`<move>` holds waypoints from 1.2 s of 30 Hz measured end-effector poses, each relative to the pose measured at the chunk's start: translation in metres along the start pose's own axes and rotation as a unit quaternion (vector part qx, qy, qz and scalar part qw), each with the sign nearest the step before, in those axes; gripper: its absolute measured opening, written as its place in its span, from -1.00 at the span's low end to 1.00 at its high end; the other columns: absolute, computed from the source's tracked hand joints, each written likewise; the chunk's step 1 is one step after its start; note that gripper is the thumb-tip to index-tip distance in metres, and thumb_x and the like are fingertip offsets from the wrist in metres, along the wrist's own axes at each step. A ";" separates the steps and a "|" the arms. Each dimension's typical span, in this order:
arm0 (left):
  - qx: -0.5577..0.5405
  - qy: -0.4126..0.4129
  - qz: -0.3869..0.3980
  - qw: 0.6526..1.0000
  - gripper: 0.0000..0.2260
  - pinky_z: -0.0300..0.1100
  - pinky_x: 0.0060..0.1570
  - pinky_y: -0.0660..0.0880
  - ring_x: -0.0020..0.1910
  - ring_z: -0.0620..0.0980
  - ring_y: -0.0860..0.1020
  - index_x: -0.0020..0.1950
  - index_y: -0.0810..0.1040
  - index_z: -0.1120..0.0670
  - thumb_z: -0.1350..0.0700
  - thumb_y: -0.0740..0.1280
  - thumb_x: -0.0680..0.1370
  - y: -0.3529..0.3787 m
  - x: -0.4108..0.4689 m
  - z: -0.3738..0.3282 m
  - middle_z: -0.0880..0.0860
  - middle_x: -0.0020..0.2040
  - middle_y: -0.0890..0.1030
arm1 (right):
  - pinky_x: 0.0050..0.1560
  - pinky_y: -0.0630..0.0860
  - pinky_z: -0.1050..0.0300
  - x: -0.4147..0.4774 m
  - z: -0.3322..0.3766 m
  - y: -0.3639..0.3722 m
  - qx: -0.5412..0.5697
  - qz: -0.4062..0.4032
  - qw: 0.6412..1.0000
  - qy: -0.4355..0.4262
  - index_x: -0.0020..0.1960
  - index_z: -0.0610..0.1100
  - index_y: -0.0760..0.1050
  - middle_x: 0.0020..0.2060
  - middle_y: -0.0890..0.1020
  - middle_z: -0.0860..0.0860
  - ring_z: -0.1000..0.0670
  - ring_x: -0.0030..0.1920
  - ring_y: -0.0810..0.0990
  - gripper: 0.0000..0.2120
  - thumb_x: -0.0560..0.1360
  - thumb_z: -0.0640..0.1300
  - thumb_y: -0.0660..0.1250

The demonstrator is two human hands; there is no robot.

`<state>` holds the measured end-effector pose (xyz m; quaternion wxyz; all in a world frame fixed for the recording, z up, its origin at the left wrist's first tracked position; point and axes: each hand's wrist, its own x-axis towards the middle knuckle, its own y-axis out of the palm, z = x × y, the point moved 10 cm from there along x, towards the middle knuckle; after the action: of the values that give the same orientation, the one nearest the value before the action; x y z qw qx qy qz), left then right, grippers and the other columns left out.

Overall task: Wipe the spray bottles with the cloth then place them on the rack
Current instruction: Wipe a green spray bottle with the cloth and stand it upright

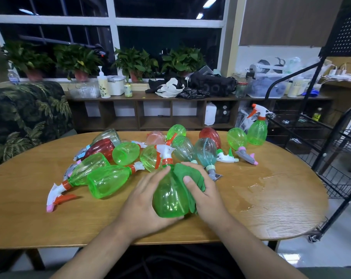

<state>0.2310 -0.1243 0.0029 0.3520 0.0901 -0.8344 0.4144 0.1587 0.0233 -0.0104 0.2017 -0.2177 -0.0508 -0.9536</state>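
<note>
A person sits at the near edge of an oval wooden counter (pixel 29 198), both bare arms reaching forward. The left grip (pixel 144 198) is wrapped around the left side of a green spray bottle (pixel 170 196), holding it near the counter's near edge, middle, with its white and orange nozzle pointing away from the person. The right grip (pixel 204 190) clutches a green cloth (pixel 182 171) and presses it against the bottle's right side and neck, the thumb lying on top of the cloth.

Behind the held bottle, a pile (pixel 126 154) of green, red and clear spray bottles lies on its sides across the counter's middle, spreading toward the far edge and the left.

One green upright bottle (pixel 258 131) stands at the far right edge of the counter, just beside a black wire rack (pixel 311 125) that stands off the counter's right edge.

A shiny wet patch (pixel 261 184) spreads over the right part of the counter.
</note>
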 end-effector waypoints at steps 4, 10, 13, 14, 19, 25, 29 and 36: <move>-0.031 -0.004 0.045 0.999 0.07 -0.10 0.52 0.38 0.54 -0.15 0.41 0.69 0.22 -0.15 -0.35 0.66 0.31 0.006 -0.002 -0.003 -0.20 0.57 0.41 | 0.19 0.64 -0.05 0.004 -0.010 -0.004 0.129 -0.011 0.990 0.058 0.38 -0.13 0.57 0.20 0.70 -0.18 -0.17 0.19 0.70 -0.66 0.64 -0.07 0.36; -0.009 -0.020 0.073 0.997 0.10 -0.07 0.63 0.20 0.66 -0.18 0.15 0.71 0.07 -0.24 -0.41 0.61 0.33 0.017 0.000 0.002 -0.27 0.65 0.19 | 0.18 0.65 -0.06 0.006 -0.008 -0.013 0.123 -0.037 0.991 0.045 0.33 -0.11 0.61 0.20 0.70 -0.21 -0.21 0.20 0.70 -0.70 0.61 -0.10 0.40; -0.006 -0.021 0.057 0.998 0.05 0.08 0.58 0.33 0.61 -0.11 0.27 0.71 0.12 -0.16 -0.38 0.60 0.38 0.015 0.001 0.002 -0.18 0.60 0.30 | 0.23 0.65 -0.11 0.005 -0.005 -0.012 0.068 -0.037 0.997 0.022 0.34 -0.02 0.62 0.22 0.70 -0.12 -0.19 0.23 0.69 -0.71 0.63 -0.11 0.40; -0.009 -0.025 0.054 0.998 0.05 0.07 0.56 0.35 0.59 -0.12 0.30 0.71 0.11 -0.17 -0.37 0.60 0.38 0.014 0.000 0.003 -0.18 0.58 0.32 | 0.26 0.64 -0.12 0.005 -0.004 -0.010 0.049 -0.030 0.998 0.016 0.35 0.00 0.61 0.23 0.69 -0.09 -0.17 0.24 0.69 -0.71 0.64 -0.11 0.40; -0.022 -0.059 0.012 0.998 0.05 -0.06 0.51 0.40 0.52 -0.10 0.39 0.70 0.14 -0.21 -0.33 0.63 0.35 0.005 -0.002 0.013 -0.16 0.51 0.35 | 0.31 0.58 0.03 -0.003 0.004 0.001 -0.050 0.001 0.999 -0.016 0.43 0.05 0.55 0.29 0.65 0.10 -0.04 0.32 0.64 -0.68 0.70 -0.15 0.37; -0.021 -0.109 -0.041 0.993 0.04 -0.31 0.42 0.34 0.44 -0.20 0.42 0.67 0.23 -0.15 -0.31 0.64 0.29 -0.005 -0.003 0.026 -0.15 0.39 0.41 | 0.54 0.43 -0.14 -0.008 0.016 0.010 -0.156 0.033 0.983 -0.089 0.49 -0.03 0.53 0.49 0.54 0.14 0.00 0.54 0.47 -0.61 0.67 -0.16 0.37; -0.033 -0.128 -0.080 0.988 -0.01 -0.39 0.44 0.28 0.44 -0.28 0.39 0.65 0.29 -0.08 -0.29 0.60 0.29 -0.012 -0.003 0.032 -0.13 0.39 0.42 | 0.55 0.41 -0.06 -0.013 0.026 0.022 -0.207 0.058 0.964 -0.155 0.48 -0.10 0.55 0.53 0.50 0.08 -0.01 0.55 0.46 -0.59 0.65 -0.24 0.43; -0.020 -0.137 -0.090 0.986 -0.02 -0.33 0.41 0.34 0.40 -0.17 0.44 0.64 0.30 -0.07 -0.29 0.57 0.29 -0.015 -0.004 0.033 -0.08 0.37 0.44 | 0.54 0.41 0.05 -0.016 0.032 0.024 -0.218 0.060 0.958 -0.175 0.47 -0.11 0.57 0.54 0.50 0.07 0.00 0.53 0.48 -0.60 0.64 -0.24 0.44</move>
<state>0.2242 -0.1591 -0.0039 0.2721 0.2134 -0.8712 0.3483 0.1941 0.0130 0.0117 0.1937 -0.4228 0.1368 -0.8747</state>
